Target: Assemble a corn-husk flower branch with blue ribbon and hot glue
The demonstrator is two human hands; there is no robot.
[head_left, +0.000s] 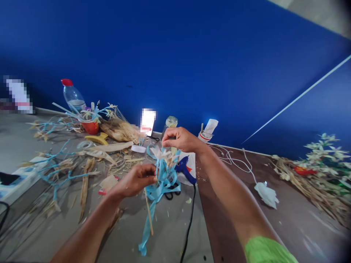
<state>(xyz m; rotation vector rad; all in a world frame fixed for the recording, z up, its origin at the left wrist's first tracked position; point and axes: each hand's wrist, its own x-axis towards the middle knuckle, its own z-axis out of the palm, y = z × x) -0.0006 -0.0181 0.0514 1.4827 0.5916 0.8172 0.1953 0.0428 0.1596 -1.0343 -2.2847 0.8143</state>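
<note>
My left hand (pixel 139 179) is closed in a pinch on a thin blue-wrapped flower stem, partly hidden by its fingers. Above and to the right, my right hand (pixel 179 139) pinches the end of a light blue tape. Between both hands are pale husk-like flowers (pixel 166 157). A loose tangle of light blue tape (pixel 164 186) lies just below them, one end trailing toward me. Beside that tail lies a thin wooden stick (pixel 148 212). A blue hot glue gun (pixel 187 170) rests right of the tangle, on a white sheet. Black scissor handles (pixel 169 196) show partly under the tape.
Blue-wrapped branches (pixel 56 179), dried husks (pixel 87 190) and scraps cover the left side. Farther back stand a red cup (pixel 90 127), a bottle (pixel 73 96), a lit phone (pixel 147 122) and a glass jar (pixel 171 122). White flowers (pixel 326 155) and a cable (pixel 234 157) lie right.
</note>
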